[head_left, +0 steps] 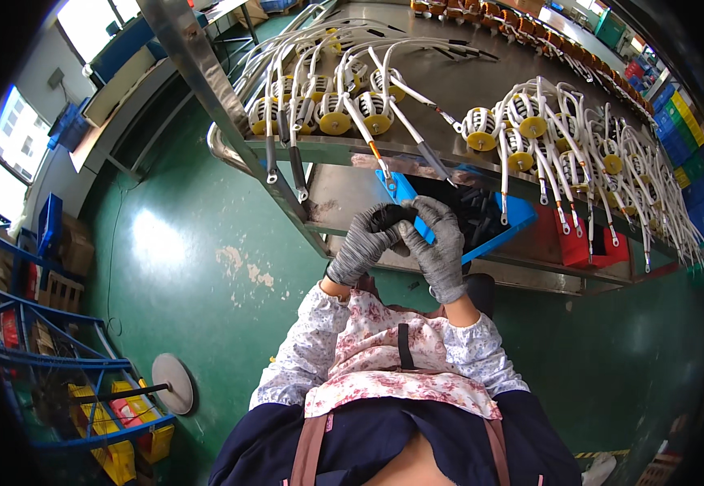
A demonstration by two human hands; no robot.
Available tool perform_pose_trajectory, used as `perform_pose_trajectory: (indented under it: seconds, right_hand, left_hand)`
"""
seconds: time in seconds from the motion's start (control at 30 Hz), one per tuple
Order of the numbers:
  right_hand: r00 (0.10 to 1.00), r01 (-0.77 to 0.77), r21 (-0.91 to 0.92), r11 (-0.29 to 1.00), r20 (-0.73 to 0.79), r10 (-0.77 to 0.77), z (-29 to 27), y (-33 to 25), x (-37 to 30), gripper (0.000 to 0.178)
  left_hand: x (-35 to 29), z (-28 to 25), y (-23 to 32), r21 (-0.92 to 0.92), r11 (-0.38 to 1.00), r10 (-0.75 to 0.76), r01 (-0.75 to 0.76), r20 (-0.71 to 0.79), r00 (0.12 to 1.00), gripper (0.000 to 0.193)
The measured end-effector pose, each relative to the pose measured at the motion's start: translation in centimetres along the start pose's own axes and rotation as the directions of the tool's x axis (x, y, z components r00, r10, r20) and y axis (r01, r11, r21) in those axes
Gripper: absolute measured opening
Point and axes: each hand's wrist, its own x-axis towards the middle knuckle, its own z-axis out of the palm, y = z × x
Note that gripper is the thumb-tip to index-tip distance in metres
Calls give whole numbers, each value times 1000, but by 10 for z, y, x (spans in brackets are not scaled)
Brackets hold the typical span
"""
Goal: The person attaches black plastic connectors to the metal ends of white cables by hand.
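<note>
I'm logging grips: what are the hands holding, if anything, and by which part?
Cannot be told: the left hand and right hand hide whatever may be between them.

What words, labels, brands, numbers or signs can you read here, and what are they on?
None can be read.
Coils: no readable lettering.
Blue bin: none readable.
Gloves: none readable.
Far boxes: too small and blurred to tell.

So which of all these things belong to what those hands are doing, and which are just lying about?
Likely in use:
- dark piece, kind unclear, between left hand and right hand
- blue bin of black pieces beside them
- perhaps the white-cabled parts on the table

Seemingly just about:
- round grey disc
- yellow bins
</note>
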Motion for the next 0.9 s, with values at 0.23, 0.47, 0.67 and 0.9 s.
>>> perform_pose_trajectory:
  seconds: [0.23,0.47,0.67,0.9]
  right_hand:
    - [892,-275,637,720,-110,439,-20,-15,15,23]
    - [960,138,-391,910,-172,-219,-50,-14,79,25]
    - [962,21,-485,874,-229,-150,-36,-10,84,26]
    - [910,171,-555,814,-228,-347,-28,-12,95,25]
  left_hand:
    - [0,20,5,63,996,-66,65,15,998,18]
    - [-19,12,-9,73,985,-158,159,-10,987,19]
    - [-70,-28,-57,169,952,-241,254,-92,966,17]
    - [-136,-80,-129,66,855,-479,515,-286,830,13]
